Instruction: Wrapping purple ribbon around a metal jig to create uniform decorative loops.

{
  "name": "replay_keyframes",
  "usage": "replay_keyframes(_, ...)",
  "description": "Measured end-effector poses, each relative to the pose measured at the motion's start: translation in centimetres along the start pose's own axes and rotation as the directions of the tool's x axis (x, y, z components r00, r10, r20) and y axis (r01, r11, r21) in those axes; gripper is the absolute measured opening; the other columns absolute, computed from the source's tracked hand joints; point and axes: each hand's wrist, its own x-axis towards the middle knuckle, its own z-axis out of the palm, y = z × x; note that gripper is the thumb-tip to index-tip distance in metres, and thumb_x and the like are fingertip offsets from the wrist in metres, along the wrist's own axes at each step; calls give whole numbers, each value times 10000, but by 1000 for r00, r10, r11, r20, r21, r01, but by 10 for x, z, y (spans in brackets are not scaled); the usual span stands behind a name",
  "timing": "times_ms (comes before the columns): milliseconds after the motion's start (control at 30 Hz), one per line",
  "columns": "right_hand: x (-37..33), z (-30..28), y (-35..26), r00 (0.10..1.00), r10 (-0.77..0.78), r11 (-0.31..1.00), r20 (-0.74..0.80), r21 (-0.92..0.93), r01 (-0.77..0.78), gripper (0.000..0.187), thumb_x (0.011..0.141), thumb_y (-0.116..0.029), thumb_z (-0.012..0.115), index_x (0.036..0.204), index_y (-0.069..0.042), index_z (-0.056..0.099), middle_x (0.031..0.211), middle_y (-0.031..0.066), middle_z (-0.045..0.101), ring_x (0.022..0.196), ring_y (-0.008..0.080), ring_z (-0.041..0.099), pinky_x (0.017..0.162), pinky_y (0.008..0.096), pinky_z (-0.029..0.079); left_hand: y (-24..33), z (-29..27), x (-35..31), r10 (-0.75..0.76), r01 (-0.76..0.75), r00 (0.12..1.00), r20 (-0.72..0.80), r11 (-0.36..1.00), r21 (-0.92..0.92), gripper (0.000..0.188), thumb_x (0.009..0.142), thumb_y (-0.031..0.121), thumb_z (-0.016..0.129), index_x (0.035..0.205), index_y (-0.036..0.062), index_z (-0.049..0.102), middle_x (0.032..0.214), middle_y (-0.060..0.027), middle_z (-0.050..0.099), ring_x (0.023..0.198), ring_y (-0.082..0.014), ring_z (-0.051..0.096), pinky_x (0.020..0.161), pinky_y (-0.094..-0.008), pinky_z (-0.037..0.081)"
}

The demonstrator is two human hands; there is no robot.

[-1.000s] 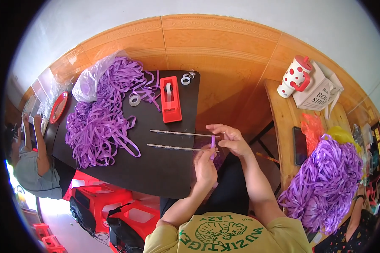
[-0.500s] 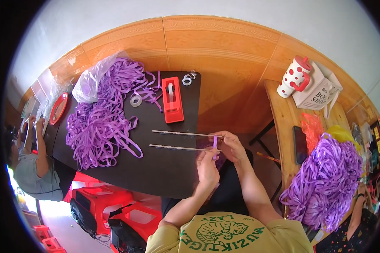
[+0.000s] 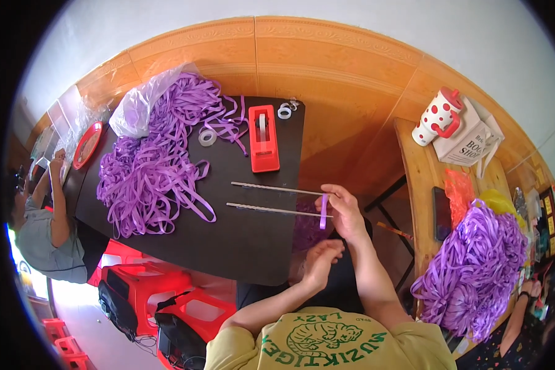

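"Where is the purple ribbon [image 3: 324, 213]?"

"Right of centre in the frame, spanning the upper rod [image 3: 276, 187] and the lower rod [image 3: 271, 210] near their right ends, just past the edge of the dark table [image 3: 253, 246]."

"And the fingers?"

"On the right hand [image 3: 346, 213], thumb and forefinger look closed on the ribbon's top, by the upper rod. The left hand [image 3: 319, 264] is lower in the frame, apart from both rods; its fingers curl in, and I can't tell whether they grip anything."

"How would it handle?"

"Light and limp, I'd judge, like the purple heap [image 3: 148, 179] at the left. Its sheen suggests satin, so it may slide on such slim rods. Hard to tear, easy to twist."

"Where would you hold it?"

"Flat between thumb and fingertip, where it crosses a rod, pinching both together. The rods look stiff; steady them close to the ribbon."
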Motion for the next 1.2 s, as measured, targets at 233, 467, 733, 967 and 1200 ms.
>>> replay_keyframes(233, 4, 7, -5, 987, -112, 989, -116, -106, 100, 254, 764, 70, 656, 990, -18, 580, 756, 61, 640, 679, 151, 645, 618, 247, 501, -18, -16, -23, -361, 185, 837, 411, 893, 409, 188, 871, 161, 606, 996, 27, 645, 874, -22, 649, 775, -74, 566, 674, -212, 435)
replay_keyframes(467, -2, 15, -5, 973, -107, 994, -203, -15, 106, 194, 749, 78, 663, 915, -10, 612, 745, 64, 646, 652, 166, 647, 581, 244, 483, 35, -39, -45, -304, -36, 724, 620, 880, 473, 212, 896, 156, 597, 1021, -12, 629, 914, -39, 631, 833, -89, 565, 750, -232, 455)
replay_keyframes(733, -2, 16, -1, 952, -111, 992, -284, 34, 125, 197, 696, 105, 686, 852, 5, 618, 707, 82, 637, 624, 182, 644, 569, 252, 492, 65, -75, -67, -250, -162, 737, 628, 837, 523, 217, 909, 156, 571, 1038, -7, 634, 965, -68, 615, 912, -133, 581, 794, -255, 448)
replay_keyframes(967, -10, -21, -22, 906, -214, 977, -365, -66, 205, 186, 720, 88, 658, 884, 4, 629, 761, 91, 635, 639, 175, 625, 595, 260, 495, 75, -86, -71, -172, -192, 737, 654, 874, 446, 232, 919, 172, 559, 1059, -1, 626, 967, -63, 602, 930, -135, 568, 825, -257, 433)
replay_keyframes(1200, -17, -20, -20, 876, -342, 906, -340, -367, 211, 179, 800, 49, 651, 961, -17, 612, 792, 16, 597, 708, 101, 603, 617, 215, 486, 84, -78, -76, -261, -214, 609, 749, 855, 472, 229, 927, 129, 539, 1070, -33, 612, 1029, -113, 591, 992, -194, 561, 832, -294, 444)
